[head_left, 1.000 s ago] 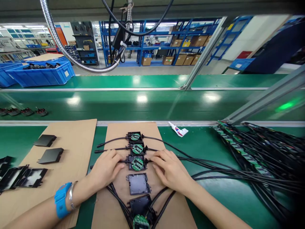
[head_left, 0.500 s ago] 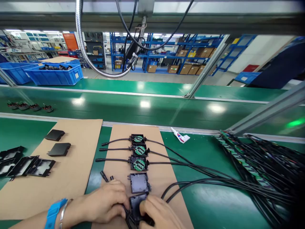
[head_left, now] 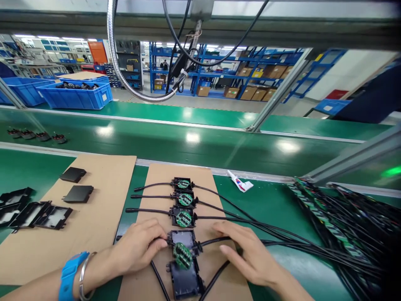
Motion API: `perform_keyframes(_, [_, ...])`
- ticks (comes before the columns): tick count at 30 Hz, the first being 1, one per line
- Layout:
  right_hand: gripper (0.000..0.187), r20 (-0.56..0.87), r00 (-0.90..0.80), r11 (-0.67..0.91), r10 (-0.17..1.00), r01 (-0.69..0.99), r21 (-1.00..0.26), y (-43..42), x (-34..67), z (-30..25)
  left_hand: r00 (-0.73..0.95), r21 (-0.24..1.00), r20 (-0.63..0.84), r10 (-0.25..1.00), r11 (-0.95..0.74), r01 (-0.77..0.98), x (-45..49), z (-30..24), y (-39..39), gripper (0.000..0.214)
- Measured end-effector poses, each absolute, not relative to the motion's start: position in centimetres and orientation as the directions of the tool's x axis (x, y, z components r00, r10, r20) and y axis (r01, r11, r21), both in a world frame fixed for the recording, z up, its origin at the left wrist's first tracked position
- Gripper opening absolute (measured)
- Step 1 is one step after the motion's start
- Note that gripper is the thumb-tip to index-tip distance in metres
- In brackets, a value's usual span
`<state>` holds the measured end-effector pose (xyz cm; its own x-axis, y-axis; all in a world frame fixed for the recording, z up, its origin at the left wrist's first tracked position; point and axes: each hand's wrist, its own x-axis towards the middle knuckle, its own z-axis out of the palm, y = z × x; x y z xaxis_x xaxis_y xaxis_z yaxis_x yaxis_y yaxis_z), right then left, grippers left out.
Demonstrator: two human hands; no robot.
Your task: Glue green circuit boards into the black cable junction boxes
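My left hand [head_left: 142,244] pinches a thin black cable at the left side of the fourth black plastic case [head_left: 184,237]. A round green circuit board [head_left: 182,256] with cables sits tilted across the lower edge of that case, overlapping the fifth case [head_left: 185,282]. To the right, my right hand [head_left: 247,251] has thumb and fingers apart. A black cable [head_left: 214,241] from the fourth case passes between them; firm contact is not visible. Above, three cases [head_left: 183,217] in a column each hold a green board with cables out both sides.
Cardboard sheets [head_left: 103,175] lie on the green bench. Black covers [head_left: 78,194] and open cases [head_left: 53,216] are at left. A white tube [head_left: 239,182] lies behind. A heap of cables [head_left: 347,225] is at right. A metal hose [head_left: 112,50] hangs overhead.
The board and its cables now lie over the fourth case. My left hand has moved up to that case's left side. My right hand has moved up and right, fingers spread.
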<state>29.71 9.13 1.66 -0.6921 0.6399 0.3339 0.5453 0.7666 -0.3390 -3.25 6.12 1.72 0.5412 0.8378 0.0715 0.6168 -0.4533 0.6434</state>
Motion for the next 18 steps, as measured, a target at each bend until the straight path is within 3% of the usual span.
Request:
perform_keyframes(3, [0.025,0.361,-0.698,0.786,0.618,0.534,-0.313,9.4,31.4,3.1,0.514,0.669,0.097,0.852,-0.438,0.6,-3.3,2.2,6.1,0.016])
perform_keyframes(7, [0.024,0.076,-0.735,0.731,0.674,0.649,-0.21,9.8,31.7,3.0,0.545,0.565,0.123,0.83,-0.51,0.649,-2.8,0.9,5.8,0.015])
perform_keyframes(10, [0.026,-0.037,-0.711,0.693,0.702,0.695,-0.193,10.1,30.7,1.6,0.559,0.435,0.125,0.82,-0.552,0.712,-2.3,-0.3,5.7,0.015])
perform_keyframes(14, [0.025,-0.005,-0.706,0.696,0.708,0.7,-0.162,10.5,29.7,0.3,0.529,0.3,0.071,0.846,-0.524,0.797,-2.5,-0.2,5.7,0.017])
perform_keyframes(18, [0.024,0.1,-0.694,0.7,0.713,0.697,-0.153,10.1,29.4,0.5,0.51,0.263,0.036,0.859,-0.501,0.825,-3.1,1.1,5.8,0.017])
